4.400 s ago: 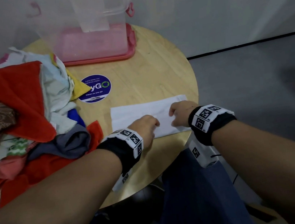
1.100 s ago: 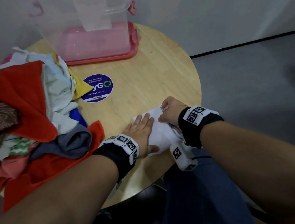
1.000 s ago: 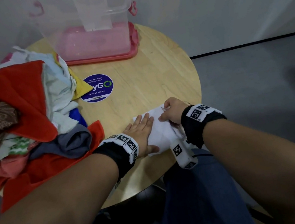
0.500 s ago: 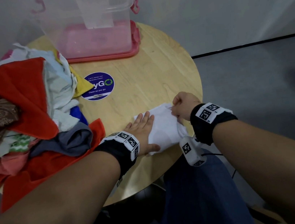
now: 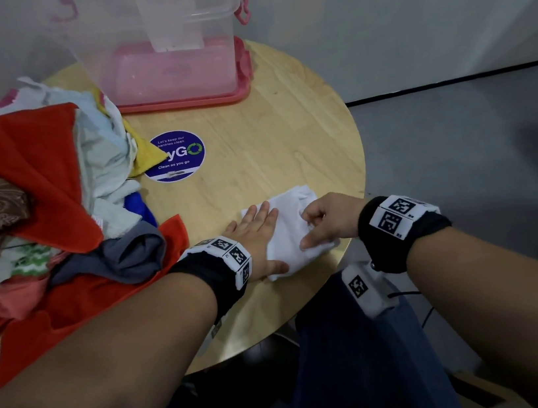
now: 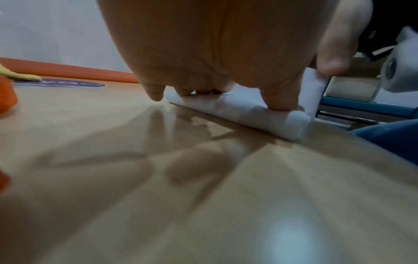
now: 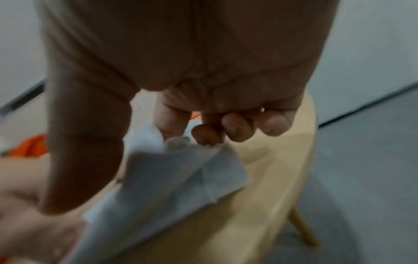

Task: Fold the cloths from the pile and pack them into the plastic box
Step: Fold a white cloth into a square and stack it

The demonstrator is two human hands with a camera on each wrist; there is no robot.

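Observation:
A white cloth [image 5: 293, 212], folded small, lies near the round table's front right edge. My left hand [image 5: 257, 231] lies flat with straight fingers and presses down the cloth's left part; in the left wrist view its fingertips [image 6: 279, 101] rest on the cloth [image 6: 237, 109]. My right hand [image 5: 330, 219] sits on the cloth's right side with fingers curled, pinching a raised flap between thumb and index finger [image 7: 172, 125]. The cloth [image 7: 172, 178] is blurred there. The clear plastic box [image 5: 170, 55] stands at the table's far side. The cloth pile [image 5: 39, 201] covers the left.
The box stands on a pink lid [image 5: 187, 99]. A round blue sticker [image 5: 174, 156] is stuck to the wooden table [image 5: 268, 134] between box and cloth. The table edge runs just right of the cloth, with grey floor [image 5: 462, 159] beyond. My legs in dark trousers are below.
The cloth was a long strip 4.4 s ago and is now folded small. Over the last second my right hand slid from its far edge to its right side. The left hand stayed flat.

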